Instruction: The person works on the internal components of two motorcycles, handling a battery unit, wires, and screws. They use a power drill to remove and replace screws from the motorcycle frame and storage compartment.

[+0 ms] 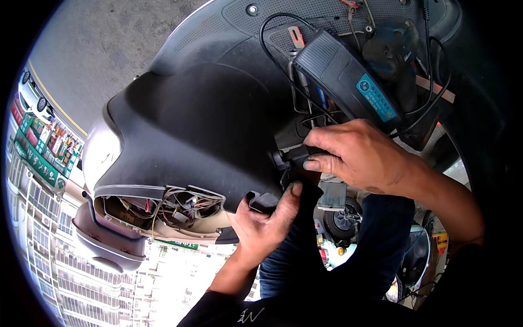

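In my right hand, thumb and fingers pinch a black plug against a socket at the right edge of a scooter's black panel. My left hand grips that panel's lower edge beside a small recess. Its thumb points up toward the socket, while most of its other fingers are hidden behind the panel. Beyond my right hand lies a black charger with a blue label, its black cable looping around it.
Left of my left hand, exposed wires fill an opening in the scooter body. The footboard carries hand tools and a dark power tool near the charger. A wheel shows below, between my legs. Grey pavement lies at upper left.
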A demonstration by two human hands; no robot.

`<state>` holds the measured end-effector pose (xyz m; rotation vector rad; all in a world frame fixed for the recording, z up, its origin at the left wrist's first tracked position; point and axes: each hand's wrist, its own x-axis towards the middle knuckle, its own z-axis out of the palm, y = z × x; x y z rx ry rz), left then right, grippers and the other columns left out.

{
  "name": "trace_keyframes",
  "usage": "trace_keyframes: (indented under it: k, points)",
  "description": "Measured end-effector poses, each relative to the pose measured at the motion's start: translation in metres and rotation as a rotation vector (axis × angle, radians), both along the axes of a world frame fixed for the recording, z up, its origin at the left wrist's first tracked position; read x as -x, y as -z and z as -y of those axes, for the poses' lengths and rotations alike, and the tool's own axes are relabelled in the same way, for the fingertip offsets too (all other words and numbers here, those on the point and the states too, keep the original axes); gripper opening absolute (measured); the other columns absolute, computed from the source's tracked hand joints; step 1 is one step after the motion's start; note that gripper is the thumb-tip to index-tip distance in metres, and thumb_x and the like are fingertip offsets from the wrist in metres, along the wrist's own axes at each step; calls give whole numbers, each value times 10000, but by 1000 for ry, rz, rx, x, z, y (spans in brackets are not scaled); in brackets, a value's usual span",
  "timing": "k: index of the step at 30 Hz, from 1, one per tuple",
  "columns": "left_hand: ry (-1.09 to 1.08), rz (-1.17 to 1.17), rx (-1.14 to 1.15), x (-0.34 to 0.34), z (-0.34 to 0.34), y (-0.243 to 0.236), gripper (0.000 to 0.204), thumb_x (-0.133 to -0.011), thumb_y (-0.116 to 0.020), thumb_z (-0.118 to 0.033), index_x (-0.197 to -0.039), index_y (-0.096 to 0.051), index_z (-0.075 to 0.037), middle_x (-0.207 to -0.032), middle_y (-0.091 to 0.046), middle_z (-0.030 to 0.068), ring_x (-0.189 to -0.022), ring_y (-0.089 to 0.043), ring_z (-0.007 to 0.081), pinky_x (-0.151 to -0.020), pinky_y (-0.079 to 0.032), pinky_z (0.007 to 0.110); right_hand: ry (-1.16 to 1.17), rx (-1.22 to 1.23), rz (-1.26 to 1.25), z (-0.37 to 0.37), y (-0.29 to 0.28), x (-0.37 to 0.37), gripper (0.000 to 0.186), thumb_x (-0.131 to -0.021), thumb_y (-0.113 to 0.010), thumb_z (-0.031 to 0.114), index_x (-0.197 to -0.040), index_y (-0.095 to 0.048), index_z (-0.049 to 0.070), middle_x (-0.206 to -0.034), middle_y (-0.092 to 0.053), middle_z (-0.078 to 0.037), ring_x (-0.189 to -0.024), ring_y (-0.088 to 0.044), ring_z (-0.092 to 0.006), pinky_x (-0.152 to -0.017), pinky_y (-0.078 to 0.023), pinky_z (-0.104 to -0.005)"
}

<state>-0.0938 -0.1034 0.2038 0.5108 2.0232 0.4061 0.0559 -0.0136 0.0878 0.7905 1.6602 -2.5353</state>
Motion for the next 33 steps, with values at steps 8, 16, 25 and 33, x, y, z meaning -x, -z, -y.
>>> trace_keyframes:
  k: [8,16,25,33]
  points:
    - [536,-162,-165,8,18,0,540,-772,-764,-26,-1167,-412,81,-1006,-584,125,-808,-593,142,-753,-479,252,59,4,-112,-1,6,6,213,-849,-664,157,-831,-548,-20,-694,-599,-174,-647,-618,-357,-573,-463,-414]
    - [747,-287,-57,6,0,3,211,-735,-718,-49,-936,-654,-54,-860,-659,53,-701,-612,135,-638,-456,272,80,-62,-52,2,-2,8,232,-860,-656,185,-859,-550,-21,-673,-592,-176,-633,-614,-351,-558,-452,-401]
    - [219,-146,-233,11,-4,11,434,-700,-713,-114,-1031,-481,41,-917,-513,208,-763,-597,416,-624,-495,471,-72,-590,-3,-13,-23,14,462,-781,-677,118,-1222,-555,52,-1020,-584,-124,-947,-569,-311,-802,-473,-393]
    - [196,-153,-375,-1,26,-41,680,-768,-707,-205,-1313,-406,71,-1363,-380,262,-1189,-466,457,-974,-420,454,-206,-928,183,1,-44,26,522,-686,-732,91,-1157,-531,-12,-984,-548,-159,-923,-536,-355,-781,-455,-410]
